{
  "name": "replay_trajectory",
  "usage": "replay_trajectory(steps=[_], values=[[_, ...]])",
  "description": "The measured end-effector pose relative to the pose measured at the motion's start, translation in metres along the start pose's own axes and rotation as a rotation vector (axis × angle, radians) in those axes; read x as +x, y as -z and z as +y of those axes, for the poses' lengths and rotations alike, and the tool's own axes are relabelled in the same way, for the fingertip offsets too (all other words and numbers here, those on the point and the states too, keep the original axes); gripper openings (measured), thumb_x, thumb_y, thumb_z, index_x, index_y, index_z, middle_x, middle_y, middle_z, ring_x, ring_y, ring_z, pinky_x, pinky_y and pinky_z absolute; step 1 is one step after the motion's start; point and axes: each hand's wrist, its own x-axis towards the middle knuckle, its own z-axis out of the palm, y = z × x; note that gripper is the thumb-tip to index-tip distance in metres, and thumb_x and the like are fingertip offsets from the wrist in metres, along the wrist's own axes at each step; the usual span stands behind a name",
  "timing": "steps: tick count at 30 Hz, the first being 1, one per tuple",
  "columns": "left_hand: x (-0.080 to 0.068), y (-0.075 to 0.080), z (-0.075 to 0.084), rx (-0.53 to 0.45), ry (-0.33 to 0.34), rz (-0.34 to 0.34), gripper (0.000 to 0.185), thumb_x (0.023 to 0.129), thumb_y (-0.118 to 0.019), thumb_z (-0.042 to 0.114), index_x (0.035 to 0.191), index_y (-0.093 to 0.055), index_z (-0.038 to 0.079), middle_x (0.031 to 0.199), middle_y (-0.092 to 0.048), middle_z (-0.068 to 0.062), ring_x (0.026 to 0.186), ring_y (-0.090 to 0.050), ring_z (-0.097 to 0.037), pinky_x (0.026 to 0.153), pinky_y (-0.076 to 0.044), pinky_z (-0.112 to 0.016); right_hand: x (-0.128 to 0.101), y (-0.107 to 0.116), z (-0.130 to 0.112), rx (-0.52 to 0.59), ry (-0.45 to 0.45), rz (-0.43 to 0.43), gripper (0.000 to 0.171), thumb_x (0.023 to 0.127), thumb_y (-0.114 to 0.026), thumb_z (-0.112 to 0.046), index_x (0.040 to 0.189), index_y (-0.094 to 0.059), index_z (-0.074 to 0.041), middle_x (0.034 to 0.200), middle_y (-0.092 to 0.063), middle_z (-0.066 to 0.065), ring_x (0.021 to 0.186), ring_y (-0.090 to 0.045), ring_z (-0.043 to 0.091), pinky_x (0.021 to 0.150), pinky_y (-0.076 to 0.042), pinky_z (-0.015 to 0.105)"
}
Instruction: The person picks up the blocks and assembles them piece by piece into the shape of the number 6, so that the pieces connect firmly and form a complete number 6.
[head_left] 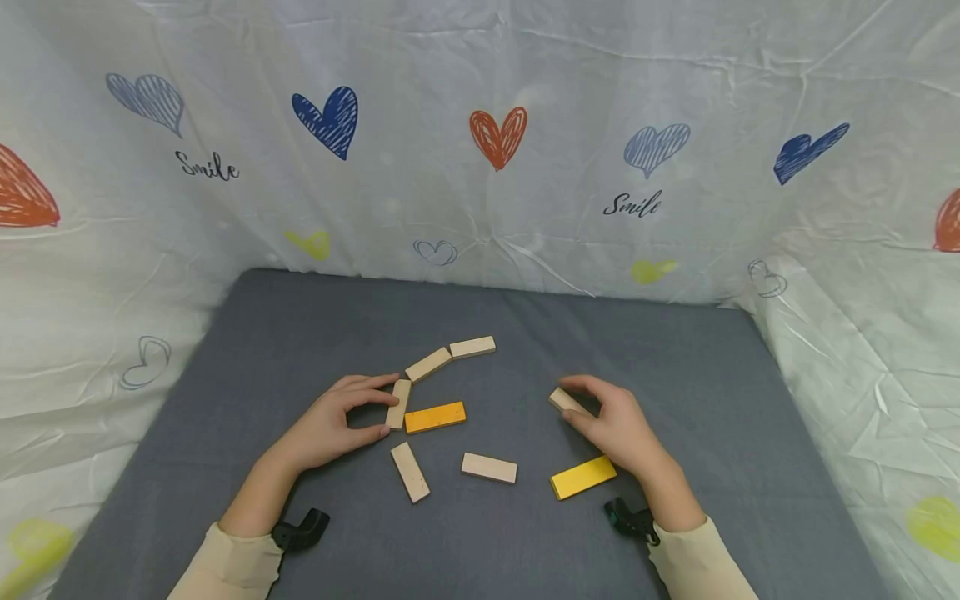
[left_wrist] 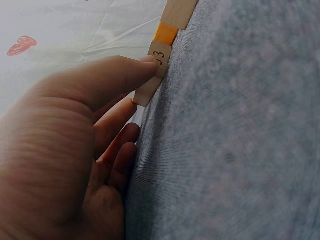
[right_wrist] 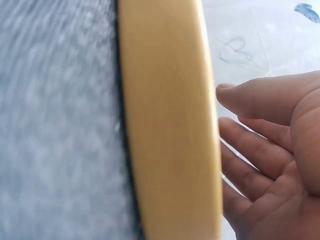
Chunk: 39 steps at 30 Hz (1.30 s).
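Observation:
On the left of the grey cloth, my left hand (head_left: 330,425) pinches a plain wooden block (head_left: 400,406), thumb at its near end and fingers at its far end. An orange block (head_left: 435,417) lies just to the right of that one. The left wrist view shows the thumb against a wooden block (left_wrist: 162,51) with printed digits. My right hand (head_left: 618,421) holds another plain wooden block (head_left: 564,401) between thumb and fingers. Near the right wrist lies a yellow block (head_left: 582,477), which in the right wrist view hides what the fingertips hold.
Two plain blocks, a slanted one (head_left: 428,364) and a farther one (head_left: 472,347), continue in a curve beyond the left hand. Nearer me lie a tilted plain block (head_left: 410,472) and a crosswise one (head_left: 489,467). A white curtain (head_left: 555,217) with printed hearts surrounds the table.

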Motion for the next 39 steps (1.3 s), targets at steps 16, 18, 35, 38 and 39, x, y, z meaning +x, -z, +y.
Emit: replay_trajectory(steps=[16, 18, 35, 38, 39], values=[[0.0035, -0.0007, -0.0001, -0.006, 0.001, -0.005, 0.043, 0.094, -0.091, 0.026, 0.135, -0.078, 0.026, 0.165, -0.053, 0.005, 0.146, -0.049, -0.026, 0.116, -0.043, -0.063, -0.0100, 0.0016, 0.0093, -0.056, 0.011, 0.024, 0.046, 0.096, -0.085, -0.008, 0.141, -0.073, -0.008, 0.130, -0.076, 0.005, 0.114, -0.072, 0.026, 0.094, -0.059, 0.053], [0.0036, -0.0005, -0.0002, -0.004, -0.001, -0.004, 0.043, 0.094, -0.091, 0.026, 0.135, -0.078, 0.026, 0.165, -0.053, 0.005, 0.145, -0.049, -0.025, 0.116, -0.043, -0.062, -0.0096, 0.0013, 0.0091, -0.051, 0.010, 0.023, 0.046, 0.096, -0.085, -0.008, 0.140, -0.073, -0.009, 0.130, -0.076, 0.005, 0.112, -0.072, 0.025, 0.093, -0.059, 0.052], [0.0019, 0.0002, 0.0007, -0.021, 0.002, -0.004, 0.043, 0.094, -0.091, 0.025, 0.135, -0.078, 0.024, 0.165, -0.053, 0.004, 0.146, -0.048, -0.026, 0.115, -0.042, -0.063, -0.0103, -0.0009, 0.0072, -0.035, 0.000, 0.027, 0.046, 0.096, -0.086, -0.005, 0.140, -0.074, -0.010, 0.119, -0.077, 0.003, 0.097, -0.067, 0.018, 0.077, -0.056, 0.034], [0.0013, 0.0004, 0.0004, -0.021, 0.002, -0.003, 0.042, 0.094, -0.091, 0.025, 0.135, -0.078, 0.025, 0.165, -0.053, 0.004, 0.146, -0.048, -0.026, 0.115, -0.042, -0.063, -0.0099, -0.0009, 0.0067, -0.035, 0.000, 0.026, 0.045, 0.096, -0.085, -0.004, 0.140, -0.074, -0.009, 0.120, -0.077, 0.003, 0.097, -0.068, 0.017, 0.077, -0.056, 0.034], [0.0012, 0.0004, 0.0002, -0.020, 0.003, -0.003, 0.042, 0.094, -0.091, 0.025, 0.135, -0.078, 0.025, 0.165, -0.053, 0.004, 0.146, -0.048, -0.025, 0.115, -0.042, -0.062, -0.0097, -0.0011, 0.0066, -0.035, -0.001, 0.026, 0.045, 0.096, -0.085, -0.004, 0.140, -0.074, -0.009, 0.120, -0.077, 0.003, 0.097, -0.068, 0.017, 0.077, -0.056, 0.033]])
